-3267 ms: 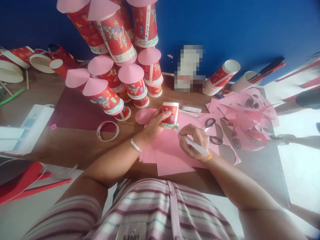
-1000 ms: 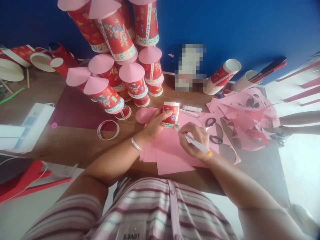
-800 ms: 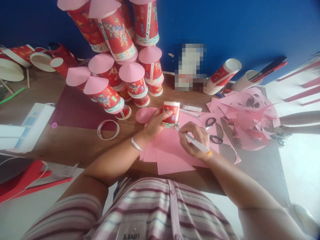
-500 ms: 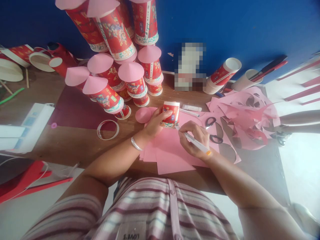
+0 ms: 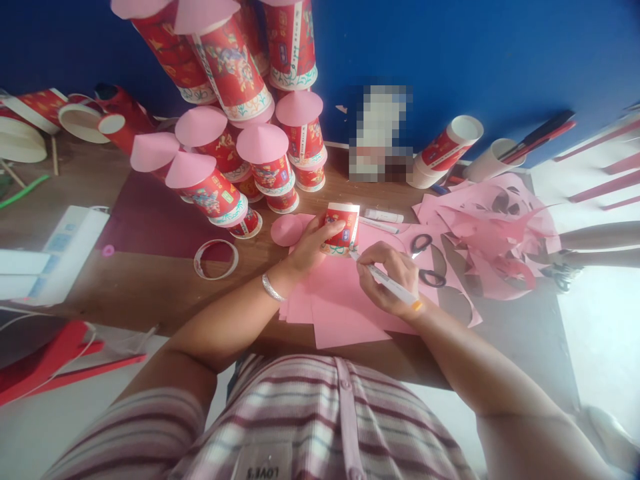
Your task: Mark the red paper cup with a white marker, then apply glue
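My left hand (image 5: pixel 311 247) is closed around an upturned red paper cup (image 5: pixel 343 229), pressing it down on a stack of pink paper sheets (image 5: pixel 340 303). My right hand (image 5: pixel 390 279) grips a white pen (image 5: pixel 390 285) with an orange end. The pen's tip touches the paper at the cup's rim on its right side. A pink paper circle (image 5: pixel 287 230) lies just left of the cup.
Stacked red cups topped with pink paper cones (image 5: pixel 235 140) stand at the back left. Black-handled scissors (image 5: pixel 425 263) lie on pink paper right of my hand, beside a heap of pink offcuts (image 5: pixel 493 233). A tape ring (image 5: pixel 216 259) and a white box (image 5: pixel 55 257) sit left.
My right hand with the pen has crept slightly up along the cup's rim. My left hand and the cup stay put.
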Tool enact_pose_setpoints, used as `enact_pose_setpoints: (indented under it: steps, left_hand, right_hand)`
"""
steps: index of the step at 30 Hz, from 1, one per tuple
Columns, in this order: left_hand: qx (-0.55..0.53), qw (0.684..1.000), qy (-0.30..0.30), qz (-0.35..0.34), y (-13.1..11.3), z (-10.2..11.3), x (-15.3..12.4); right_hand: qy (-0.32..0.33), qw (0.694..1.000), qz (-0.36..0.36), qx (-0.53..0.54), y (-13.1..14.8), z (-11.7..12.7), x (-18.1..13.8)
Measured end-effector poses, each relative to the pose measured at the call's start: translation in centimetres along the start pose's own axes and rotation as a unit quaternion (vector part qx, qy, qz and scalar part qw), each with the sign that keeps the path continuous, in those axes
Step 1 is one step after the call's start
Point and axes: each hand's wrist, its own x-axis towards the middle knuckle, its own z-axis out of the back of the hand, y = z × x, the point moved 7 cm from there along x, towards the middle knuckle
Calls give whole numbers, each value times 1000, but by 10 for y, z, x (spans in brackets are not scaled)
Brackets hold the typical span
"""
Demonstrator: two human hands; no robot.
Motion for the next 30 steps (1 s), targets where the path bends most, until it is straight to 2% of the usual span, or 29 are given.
enact_pose_setpoints:
  steps: [14,24,30]
  left_hand:
    - [21,1000,-15,-10,-1,2,0]
    - [-7,1000,15,-5,-2,-3,-1]
    - [8,1000,-3,-10,-3,-1,-2]
  right_hand:
    - [12,1000,0,4,1,0,0]
    - [15,1000,4,4,2,-1,2]
    - [15,1000,-1,8,1,-1,0]
